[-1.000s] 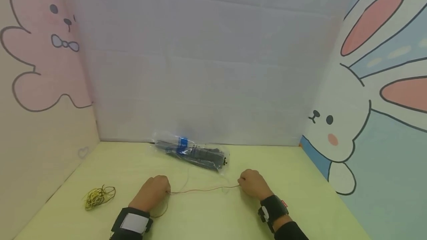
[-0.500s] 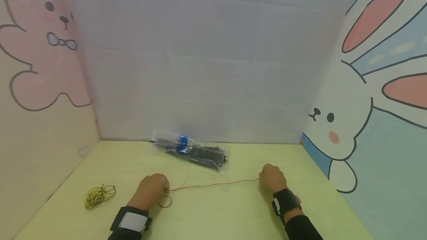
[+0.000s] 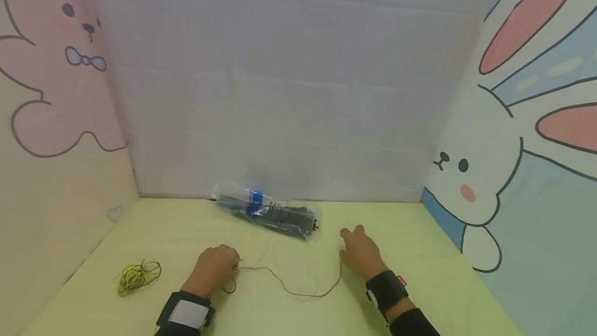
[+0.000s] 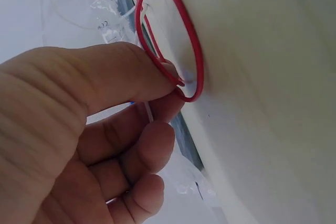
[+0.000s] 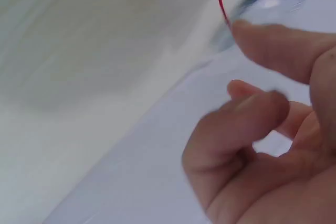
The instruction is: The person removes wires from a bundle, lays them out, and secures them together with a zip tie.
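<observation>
My left hand (image 3: 213, 269) pinches a thin red cord (image 4: 195, 51) between thumb and index finger; a small loop of it stands out past the fingertips in the left wrist view. A pale thin strand (image 4: 149, 112) shows by the same fingers. From there the cord sags in a curve across the yellow table (image 3: 275, 320) to my right hand (image 3: 361, 253). In the right wrist view, the cord's end meets one fingertip (image 5: 242, 29), while the other fingers are spread away from it, some bent.
A clear plastic bag (image 3: 270, 215) of dark, thin strips with a blue label lies near the back wall. At the left is a loose yellow-green bundle of cord (image 3: 138, 277). Printed walls (image 3: 536, 211) enclose the table's sides.
The right hand first drew the cord out to the right, then came back left and spread its fingers. The cord, nearly straight before, now sags. The left hand stays almost in place.
</observation>
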`<action>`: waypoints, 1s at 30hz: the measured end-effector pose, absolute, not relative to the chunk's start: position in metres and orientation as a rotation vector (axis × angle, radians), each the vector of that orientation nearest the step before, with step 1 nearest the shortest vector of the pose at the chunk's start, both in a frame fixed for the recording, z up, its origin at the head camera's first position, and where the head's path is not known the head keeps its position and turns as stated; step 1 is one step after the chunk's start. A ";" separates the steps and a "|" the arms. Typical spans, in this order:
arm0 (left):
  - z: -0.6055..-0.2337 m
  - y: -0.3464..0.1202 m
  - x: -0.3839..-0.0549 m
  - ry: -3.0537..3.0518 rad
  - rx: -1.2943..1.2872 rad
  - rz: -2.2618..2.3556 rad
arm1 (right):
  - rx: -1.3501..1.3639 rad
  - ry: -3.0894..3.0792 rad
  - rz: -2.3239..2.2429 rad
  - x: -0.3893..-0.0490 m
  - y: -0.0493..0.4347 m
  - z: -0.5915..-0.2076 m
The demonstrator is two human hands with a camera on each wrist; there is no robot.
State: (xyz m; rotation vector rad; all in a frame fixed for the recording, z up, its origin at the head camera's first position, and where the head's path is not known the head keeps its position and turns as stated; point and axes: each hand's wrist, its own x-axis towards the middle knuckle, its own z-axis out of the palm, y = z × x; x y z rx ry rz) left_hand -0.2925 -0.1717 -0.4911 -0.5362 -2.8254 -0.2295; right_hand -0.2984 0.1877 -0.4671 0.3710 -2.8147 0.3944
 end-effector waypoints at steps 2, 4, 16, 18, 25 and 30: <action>-0.492 -0.170 -0.289 -2.845 -0.524 -0.241 | 0.570 -2.774 0.451 -0.286 0.170 -0.461; -0.492 -0.170 -0.287 -2.852 -0.512 -0.248 | 0.736 -2.738 0.553 -0.274 0.150 -0.454; -0.492 -0.170 -0.290 -2.830 -0.521 -0.268 | 0.716 -3.073 0.323 -0.241 0.089 -0.476; -0.493 -0.170 -0.290 -2.841 -0.516 -0.277 | 0.754 -2.996 0.196 -0.248 0.099 -0.483; -0.493 -0.172 -0.290 -2.877 -0.515 -0.298 | 0.736 -2.706 -0.083 -0.270 0.143 -0.492; -0.492 -0.177 -0.291 -2.874 -0.529 -0.259 | 0.737 -2.659 -0.079 -0.282 0.175 -0.495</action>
